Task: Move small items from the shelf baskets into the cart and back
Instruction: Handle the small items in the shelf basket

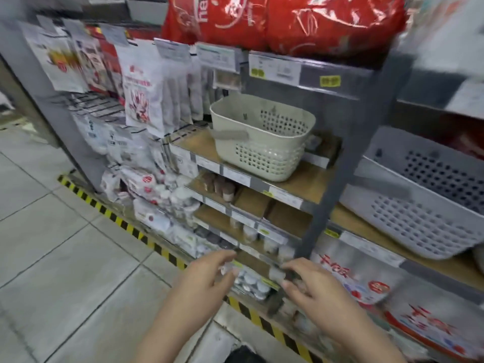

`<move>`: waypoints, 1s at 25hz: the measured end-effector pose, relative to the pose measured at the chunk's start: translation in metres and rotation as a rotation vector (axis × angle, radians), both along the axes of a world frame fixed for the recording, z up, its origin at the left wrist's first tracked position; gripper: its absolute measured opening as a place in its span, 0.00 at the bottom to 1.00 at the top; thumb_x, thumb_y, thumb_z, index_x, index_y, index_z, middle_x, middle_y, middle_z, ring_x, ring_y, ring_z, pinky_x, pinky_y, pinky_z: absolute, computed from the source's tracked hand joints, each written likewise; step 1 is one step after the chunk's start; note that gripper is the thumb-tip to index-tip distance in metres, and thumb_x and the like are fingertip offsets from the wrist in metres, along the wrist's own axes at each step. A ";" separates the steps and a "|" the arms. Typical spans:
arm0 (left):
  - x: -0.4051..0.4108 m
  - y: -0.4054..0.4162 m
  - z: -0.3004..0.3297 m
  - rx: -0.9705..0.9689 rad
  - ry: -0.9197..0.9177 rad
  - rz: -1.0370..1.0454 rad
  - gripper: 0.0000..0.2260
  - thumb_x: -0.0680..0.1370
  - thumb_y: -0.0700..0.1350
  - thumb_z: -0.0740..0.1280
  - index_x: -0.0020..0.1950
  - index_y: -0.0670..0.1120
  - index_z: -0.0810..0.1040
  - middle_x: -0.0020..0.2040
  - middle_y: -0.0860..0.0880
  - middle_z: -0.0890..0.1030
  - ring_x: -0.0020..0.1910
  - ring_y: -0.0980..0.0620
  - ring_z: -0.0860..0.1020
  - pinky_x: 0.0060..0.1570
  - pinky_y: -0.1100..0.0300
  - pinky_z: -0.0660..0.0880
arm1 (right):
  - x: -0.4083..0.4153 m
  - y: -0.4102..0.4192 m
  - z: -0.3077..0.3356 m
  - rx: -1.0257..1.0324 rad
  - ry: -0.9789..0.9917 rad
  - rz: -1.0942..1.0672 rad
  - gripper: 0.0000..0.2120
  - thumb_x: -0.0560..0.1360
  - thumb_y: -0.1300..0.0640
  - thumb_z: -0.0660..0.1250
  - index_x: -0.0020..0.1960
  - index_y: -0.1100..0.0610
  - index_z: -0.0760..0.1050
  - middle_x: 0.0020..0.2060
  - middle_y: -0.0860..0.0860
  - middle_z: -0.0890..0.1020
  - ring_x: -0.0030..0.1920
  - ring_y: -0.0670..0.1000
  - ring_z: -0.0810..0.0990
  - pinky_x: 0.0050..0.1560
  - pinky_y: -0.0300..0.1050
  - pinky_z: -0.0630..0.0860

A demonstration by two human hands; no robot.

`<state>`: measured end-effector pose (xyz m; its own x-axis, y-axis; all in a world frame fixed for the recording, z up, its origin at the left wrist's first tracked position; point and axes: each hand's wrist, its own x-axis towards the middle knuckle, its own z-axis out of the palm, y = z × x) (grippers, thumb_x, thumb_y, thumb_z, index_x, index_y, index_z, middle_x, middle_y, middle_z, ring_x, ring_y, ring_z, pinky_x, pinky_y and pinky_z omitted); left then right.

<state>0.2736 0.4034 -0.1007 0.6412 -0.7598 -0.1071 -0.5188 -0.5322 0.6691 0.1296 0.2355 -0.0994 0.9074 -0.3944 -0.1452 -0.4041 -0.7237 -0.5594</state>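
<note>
While both hands, left (207, 281) and right (314, 286), each pinching a small clear item: grey shelf post (348, 163) between baskets (262, 137).

Grey-framed shelf unit (348, 163), wooden boards. Beige perforated basket (264, 137) on upper board, near front edge. Small jars (222, 187) on board below, left end. Grey perforated basket (419, 203) on right-hand board.

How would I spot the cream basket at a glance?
Find the grey shelving post mid-frame; left of it, one wooden shelf below the red bags, sits the cream basket. Unlike the larger grey basket right of the post, it is smaller and cream.
</note>
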 end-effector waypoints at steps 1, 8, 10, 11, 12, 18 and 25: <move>0.015 -0.008 0.006 -0.011 -0.006 -0.013 0.16 0.80 0.56 0.59 0.68 0.60 0.68 0.60 0.67 0.71 0.55 0.67 0.71 0.50 0.71 0.69 | 0.020 -0.007 0.004 -0.009 -0.021 0.004 0.14 0.80 0.46 0.57 0.66 0.42 0.68 0.60 0.36 0.70 0.63 0.41 0.69 0.60 0.36 0.68; 0.155 -0.037 0.023 -0.115 -0.187 0.037 0.16 0.79 0.54 0.59 0.67 0.57 0.70 0.61 0.64 0.73 0.60 0.65 0.71 0.54 0.65 0.72 | 0.140 -0.071 0.056 -0.343 -0.392 -0.072 0.15 0.79 0.51 0.60 0.65 0.51 0.72 0.59 0.41 0.72 0.63 0.42 0.67 0.65 0.38 0.60; 0.185 -0.047 0.024 -0.159 -0.203 0.044 0.15 0.79 0.53 0.60 0.66 0.56 0.71 0.59 0.63 0.73 0.57 0.66 0.72 0.50 0.67 0.71 | 0.161 -0.091 0.064 -0.444 -0.458 -0.147 0.16 0.80 0.51 0.58 0.65 0.56 0.72 0.61 0.47 0.74 0.65 0.46 0.66 0.67 0.41 0.60; 0.196 -0.054 0.027 -0.183 -0.216 0.036 0.16 0.78 0.53 0.60 0.65 0.56 0.72 0.58 0.63 0.73 0.55 0.68 0.71 0.49 0.68 0.70 | 0.169 -0.099 0.065 -0.477 -0.447 -0.184 0.17 0.79 0.51 0.57 0.64 0.57 0.72 0.61 0.50 0.75 0.65 0.48 0.67 0.68 0.42 0.60; 0.211 -0.065 0.029 -0.210 -0.245 0.016 0.16 0.78 0.54 0.60 0.65 0.56 0.71 0.59 0.62 0.72 0.54 0.68 0.70 0.50 0.69 0.69 | 0.178 -0.107 0.062 -0.503 -0.422 -0.210 0.18 0.79 0.51 0.56 0.63 0.58 0.73 0.60 0.52 0.77 0.64 0.49 0.68 0.69 0.42 0.59; 0.289 -0.152 0.057 -0.373 -0.529 -0.226 0.22 0.78 0.57 0.57 0.67 0.48 0.72 0.64 0.56 0.70 0.66 0.59 0.65 0.66 0.65 0.60 | 0.206 -0.117 0.062 -0.379 -0.276 -0.341 0.11 0.81 0.54 0.55 0.54 0.54 0.76 0.48 0.44 0.77 0.51 0.46 0.73 0.58 0.35 0.64; 0.324 -0.200 0.050 -0.307 -0.724 -0.522 0.16 0.80 0.55 0.52 0.34 0.55 0.68 0.28 0.58 0.67 0.28 0.57 0.69 0.40 0.56 0.73 | 0.225 -0.123 0.073 -0.386 -0.142 -0.425 0.09 0.79 0.53 0.59 0.41 0.49 0.71 0.30 0.41 0.72 0.33 0.42 0.72 0.33 0.34 0.65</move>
